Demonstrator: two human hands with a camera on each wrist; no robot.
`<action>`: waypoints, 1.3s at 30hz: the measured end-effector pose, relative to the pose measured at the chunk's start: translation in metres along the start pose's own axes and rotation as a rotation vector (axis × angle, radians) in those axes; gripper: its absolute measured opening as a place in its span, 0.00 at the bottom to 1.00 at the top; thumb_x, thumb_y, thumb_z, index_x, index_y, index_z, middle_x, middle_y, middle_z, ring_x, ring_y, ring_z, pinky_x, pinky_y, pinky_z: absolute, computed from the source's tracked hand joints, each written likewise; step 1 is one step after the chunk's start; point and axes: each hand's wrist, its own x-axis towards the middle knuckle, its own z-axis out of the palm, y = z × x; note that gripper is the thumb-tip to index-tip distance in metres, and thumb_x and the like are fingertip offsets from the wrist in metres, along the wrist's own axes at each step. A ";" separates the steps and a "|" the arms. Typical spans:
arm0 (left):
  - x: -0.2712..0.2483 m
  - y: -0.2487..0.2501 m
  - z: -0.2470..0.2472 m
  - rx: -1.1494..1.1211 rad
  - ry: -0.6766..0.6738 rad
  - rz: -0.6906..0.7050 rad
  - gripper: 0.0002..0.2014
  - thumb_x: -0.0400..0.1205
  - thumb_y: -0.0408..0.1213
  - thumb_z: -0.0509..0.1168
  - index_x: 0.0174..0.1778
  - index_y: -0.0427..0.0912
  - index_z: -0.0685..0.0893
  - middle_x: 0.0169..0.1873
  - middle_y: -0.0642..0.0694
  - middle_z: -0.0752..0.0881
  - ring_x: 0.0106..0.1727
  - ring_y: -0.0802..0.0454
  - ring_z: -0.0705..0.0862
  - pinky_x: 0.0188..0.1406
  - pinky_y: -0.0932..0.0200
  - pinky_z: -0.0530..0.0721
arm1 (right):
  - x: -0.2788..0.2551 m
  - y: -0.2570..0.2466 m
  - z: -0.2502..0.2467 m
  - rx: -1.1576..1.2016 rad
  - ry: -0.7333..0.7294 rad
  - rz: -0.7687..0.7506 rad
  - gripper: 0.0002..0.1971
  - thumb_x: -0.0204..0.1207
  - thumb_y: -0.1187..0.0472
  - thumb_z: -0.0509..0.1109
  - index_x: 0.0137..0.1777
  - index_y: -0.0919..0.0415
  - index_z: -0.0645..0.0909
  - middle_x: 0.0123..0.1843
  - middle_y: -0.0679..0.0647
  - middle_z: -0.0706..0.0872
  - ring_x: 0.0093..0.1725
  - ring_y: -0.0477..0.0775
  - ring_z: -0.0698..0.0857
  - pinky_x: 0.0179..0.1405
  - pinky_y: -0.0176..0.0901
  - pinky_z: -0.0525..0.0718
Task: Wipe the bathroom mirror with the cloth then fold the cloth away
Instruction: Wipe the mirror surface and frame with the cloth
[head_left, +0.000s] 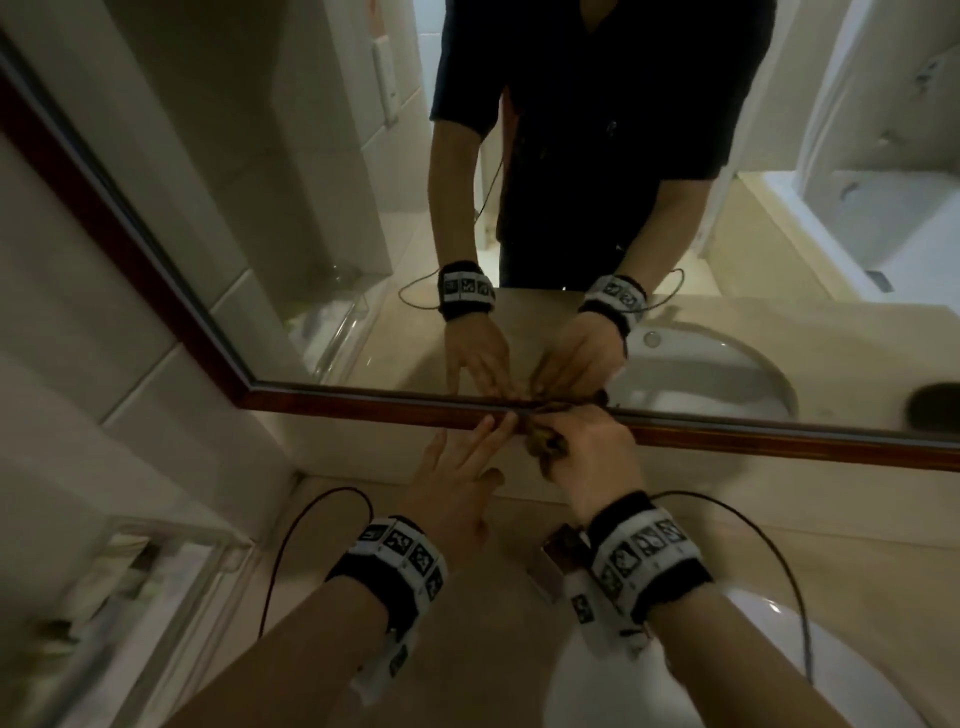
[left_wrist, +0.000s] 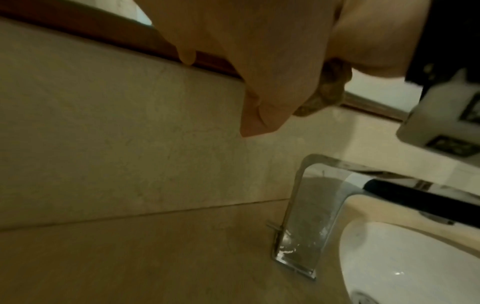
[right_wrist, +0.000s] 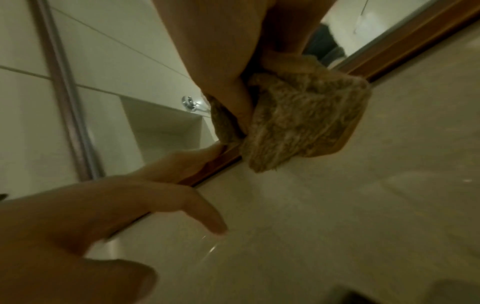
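Beside the sink (left_wrist: 405, 257), a faucet (left_wrist: 303, 216) — cloth (right_wrist: 306, 115) at mirror frame (head_left: 363, 402)

No readable text anywhere; only black-and-white coded marker squares on both wristbands (head_left: 397, 552).

Faucet (left_wrist: 306, 216) blocks counter (head_left: 467, 649) right of hands; left side open.

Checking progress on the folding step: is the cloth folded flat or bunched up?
Bunched: the cloth is crumpled in the right hand against the mirror frame.
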 end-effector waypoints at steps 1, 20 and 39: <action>0.000 -0.004 -0.001 -0.004 0.058 0.020 0.27 0.77 0.41 0.68 0.74 0.50 0.73 0.83 0.53 0.29 0.85 0.52 0.35 0.83 0.37 0.44 | -0.005 0.011 -0.005 -0.020 0.054 -0.007 0.19 0.53 0.67 0.84 0.46 0.55 0.91 0.42 0.52 0.91 0.43 0.57 0.88 0.43 0.41 0.84; -0.029 -0.121 0.040 0.157 0.426 0.069 0.50 0.59 0.38 0.78 0.78 0.32 0.67 0.72 0.35 0.77 0.68 0.39 0.79 0.77 0.35 0.66 | 0.018 -0.063 0.061 -0.010 0.219 -0.135 0.10 0.61 0.70 0.81 0.41 0.59 0.91 0.39 0.52 0.90 0.41 0.55 0.87 0.41 0.41 0.86; -0.066 -0.183 0.038 -0.038 0.515 -0.123 0.47 0.65 0.36 0.72 0.82 0.37 0.60 0.76 0.38 0.66 0.76 0.38 0.67 0.77 0.31 0.63 | 0.027 -0.085 0.080 -0.051 0.221 -0.164 0.13 0.60 0.71 0.82 0.45 0.59 0.91 0.42 0.52 0.90 0.44 0.56 0.87 0.44 0.42 0.86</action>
